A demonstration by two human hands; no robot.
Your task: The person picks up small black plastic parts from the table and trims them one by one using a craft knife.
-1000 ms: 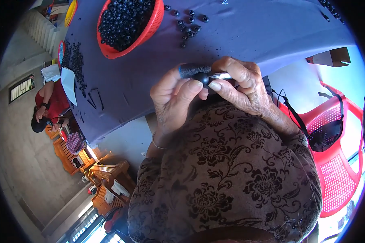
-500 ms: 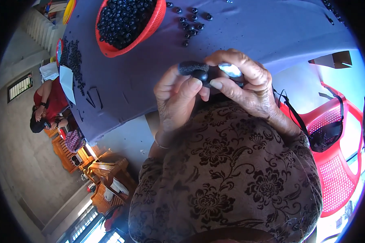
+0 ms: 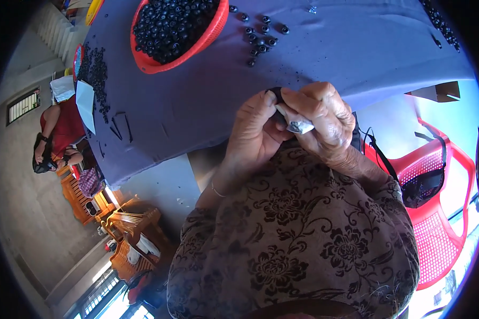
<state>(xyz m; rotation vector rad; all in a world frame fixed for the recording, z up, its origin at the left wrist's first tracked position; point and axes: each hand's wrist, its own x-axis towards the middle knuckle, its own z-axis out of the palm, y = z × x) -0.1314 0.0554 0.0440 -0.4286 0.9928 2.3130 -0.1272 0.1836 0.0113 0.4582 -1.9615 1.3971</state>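
Observation:
My left hand (image 3: 253, 125) and my right hand (image 3: 324, 114) meet above the near edge of the cloth, fingers closed and tips nearly touching. A dark covering (image 3: 275, 93) shows at the left fingertips. The left fingers pinch a small round black part, now mostly hidden behind the fingers. My right hand is closed around a shiny silvery-white piece (image 3: 300, 126), whose kind I cannot make out; its end sticks out below the fingers. Beyond the hands, a red plastic basket (image 3: 218, 29) holds many round black parts (image 3: 170, 26), with several loose black parts (image 3: 261, 40) beside it.
A blue-grey cloth (image 3: 197, 101) covers the table. More small black parts (image 3: 93, 72) lie at its left end, near a white sheet (image 3: 85, 106) and two thin dark tools (image 3: 122, 126). A person in red (image 3: 69, 122) sits there. A red plastic chair (image 3: 436, 234) stands right.
My hands have drawn together and turned inward, so the black part is now mostly covered. The silvery piece has tipped downward. The view has shifted slightly.

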